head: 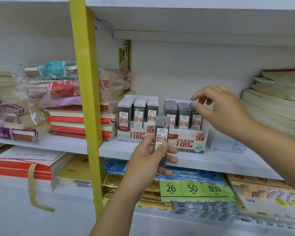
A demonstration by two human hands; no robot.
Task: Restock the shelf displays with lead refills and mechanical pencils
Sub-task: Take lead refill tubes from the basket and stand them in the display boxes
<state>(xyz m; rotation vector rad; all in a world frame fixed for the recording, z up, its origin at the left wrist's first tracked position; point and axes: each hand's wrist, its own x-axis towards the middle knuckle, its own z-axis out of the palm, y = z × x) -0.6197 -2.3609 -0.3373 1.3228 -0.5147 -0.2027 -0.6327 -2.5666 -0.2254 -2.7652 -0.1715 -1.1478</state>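
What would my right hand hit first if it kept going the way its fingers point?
Most likely the grey plastic lead refill cases in the right-hand column of the white 0.7 HB display box; fingertips look nearly there, depth unclear.

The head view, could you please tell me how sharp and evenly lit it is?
Head view: even light, no hard shadows; the wide lens bends the yellow post; the label on the held refill case reads clearly; the right hand is slightly blurred.
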